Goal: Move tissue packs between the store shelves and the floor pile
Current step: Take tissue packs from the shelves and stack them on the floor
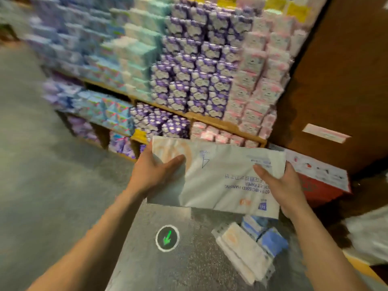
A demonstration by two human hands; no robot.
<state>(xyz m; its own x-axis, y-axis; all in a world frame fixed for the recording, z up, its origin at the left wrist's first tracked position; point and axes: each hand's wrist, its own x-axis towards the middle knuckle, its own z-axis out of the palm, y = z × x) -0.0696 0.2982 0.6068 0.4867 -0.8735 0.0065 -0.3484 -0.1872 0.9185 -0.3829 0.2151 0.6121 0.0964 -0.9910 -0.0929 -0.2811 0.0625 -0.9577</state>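
I hold a large white tissue pack [218,177] with orange and blue print flat in front of me, above the floor. My left hand [155,173] grips its left end, thumb on top. My right hand [281,183] grips its right end. Below the pack, a small floor pile [249,246] of white and blue tissue packs lies on the grey floor. The wooden store shelves [210,118] ahead are filled with stacked packs: blue ones at left, mint, purple [193,76] in the middle, pink [260,85] at right.
A red and white box [323,177] stands on the floor to the right of the shelves, against a brown wall [340,70]. A round green arrow sticker [167,238] marks the floor. A white blurred bag [369,236] sits at the right edge.
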